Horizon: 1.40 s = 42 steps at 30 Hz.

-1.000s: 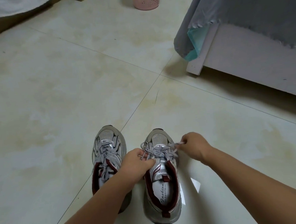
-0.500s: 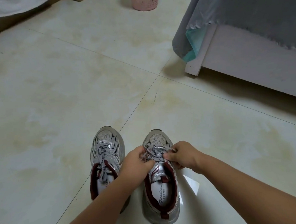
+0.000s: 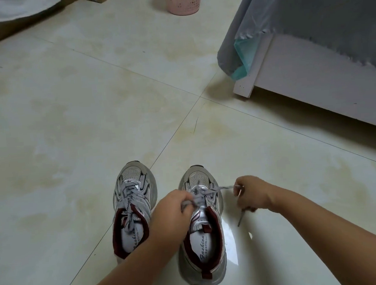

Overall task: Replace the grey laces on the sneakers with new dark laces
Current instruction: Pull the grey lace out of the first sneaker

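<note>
Two sneakers stood side by side on the tiled floor (image 3: 70,128), toes pointing away from the person, and both carried grey laces; no dark laces were anywhere in view. Nearest the camera, the right sneaker (image 3: 201,241) lay between the two forearms. The left hand (image 3: 173,206) was curled over its tongue area, fingers closed round a bunch of the grey lace (image 3: 210,192) at the upper eyelets. The right hand (image 3: 250,193) sat just beside the shoe's outer edge, fingers pinched on one lace end, drawn out taut from the eyelets, with the tip dangling below the fist. Judging by this, the work was at the unlacing stage on that first shoe: the bow looked undone, yet the lace was threaded through most of its rows. The left sneaker (image 3: 133,204), a little further out, kept its lace fully crossed and untouched. Left to do, as I judge it: strip both shoes, then thread the new pair into each. Beyond stood a white bed frame (image 3: 312,84) under a grey cover (image 3: 318,17), and farthest off a pink bin (image 3: 182,0).
</note>
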Tool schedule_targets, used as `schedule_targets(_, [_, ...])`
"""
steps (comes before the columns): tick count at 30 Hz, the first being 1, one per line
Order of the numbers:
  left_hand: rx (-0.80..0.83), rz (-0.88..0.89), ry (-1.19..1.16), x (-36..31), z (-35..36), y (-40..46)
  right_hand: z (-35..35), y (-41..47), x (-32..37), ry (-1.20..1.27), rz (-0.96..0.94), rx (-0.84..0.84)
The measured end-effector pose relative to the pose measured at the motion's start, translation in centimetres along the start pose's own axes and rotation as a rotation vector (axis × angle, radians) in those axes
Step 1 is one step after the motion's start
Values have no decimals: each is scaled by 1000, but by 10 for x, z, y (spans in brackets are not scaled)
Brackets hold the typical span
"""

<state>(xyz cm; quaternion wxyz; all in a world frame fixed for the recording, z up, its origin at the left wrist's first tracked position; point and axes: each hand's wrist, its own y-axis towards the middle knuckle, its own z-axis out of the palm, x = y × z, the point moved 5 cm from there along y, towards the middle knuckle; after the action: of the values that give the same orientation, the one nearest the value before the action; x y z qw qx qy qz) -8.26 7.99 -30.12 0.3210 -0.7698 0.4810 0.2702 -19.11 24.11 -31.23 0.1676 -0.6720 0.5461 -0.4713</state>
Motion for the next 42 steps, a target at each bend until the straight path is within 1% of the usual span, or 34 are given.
schedule_targets(1, [5, 130, 75, -9, -1, -6, 3, -2, 3, -131, -8, 58])
schedule_targets(2, [37, 291, 133, -18, 0, -13, 5, -3, 7, -223, -30, 76])
schedule_targets(3, [93, 455, 172, -26, 2, -22, 5, -4, 13, -266, -56, 47])
schedule_targets(4, [139, 585, 191, -31, 4, -31, 3, -4, 20, -264, -78, -22])
schedule_targets(5, [156, 673, 203, -32, 4, -36, 0, -5, 26, -243, -100, -117])
schedule_targets(6, [131, 724, 218, -31, 2, -40, -2, -6, 34, -222, -136, -217])
schedule_targets(7, [74, 742, 231, -31, -1, -40, -1, -6, 41, -222, -182, -287])
schedule_targets(8, [4, 724, 242, -31, -4, -39, 3, -5, 49, -246, -242, -315])
schedule_targets(10, [-123, 609, 228, -26, -8, -29, 19, -4, 64, -334, -367, -320])
schedule_targets(12, [-184, 393, 254, -22, -8, -15, 33, -2, 73, -434, -422, -328])
schedule_targets(13, [-188, 246, 269, -18, -7, -6, 37, 0, 76, -478, -424, -340])
schedule_targets(15, [-91, -45, 191, 1, -2, 7, 40, 3, 81, -575, -416, -360])
schedule_targets(16, [-39, -135, 113, 8, 1, 10, 41, 3, 84, -627, -420, -362])
schedule_targets(17, [-18, -185, 41, 13, 4, 11, 43, 3, 87, -675, -432, -356])
schedule_targets(20, [-25, -223, -37, 17, 5, 14, 49, 3, 92, -753, -502, -350])
schedule_targets(22, [-35, -235, -84, 17, 3, 14, 48, 3, 91, -716, -514, -347])
schedule_targets(23, [-42, -245, -106, 18, 2, 13, 44, 4, 88, -642, -502, -355])
schedule_targets(25, [-40, -252, -136, 20, 3, 12, 32, 9, 77, -374, -424, -401])
schedule_targets(28, [-30, -262, -141, 21, 4, 10, 24, 14, 49, 203, -234, -387])
schedule_targets(29, [-30, -263, -147, 20, 3, 10, 25, 15, 44, 302, -197, -374])
schedule_targets(30, [-29, -264, -146, 20, 3, 10, 24, 16, 43, 322, -190, -358])
schedule_targets(32, [-22, -269, -138, 20, 4, 10, 23, 14, 53, 254, -243, -320])
schedule_targets(34, [-17, -264, -140, 19, 4, 10, 25, 10, 66, 131, -328, -268])
schedule_targets(37, [-28, -243, -138, 18, 3, 10, 42, 5, 81, -224, -422, -230])
schedule_targets(38, [-31, -244, -142, 18, 3, 10, 46, 5, 82, -283, -428, -237])
schedule_targets(40, [-38, -254, -144, 19, 4, 9, 42, 7, 82, -295, -404, -301])
schedule_targets(42, [-32, -263, -149, 21, 3, 7, 28, 10, 78, -225, -322, -371])
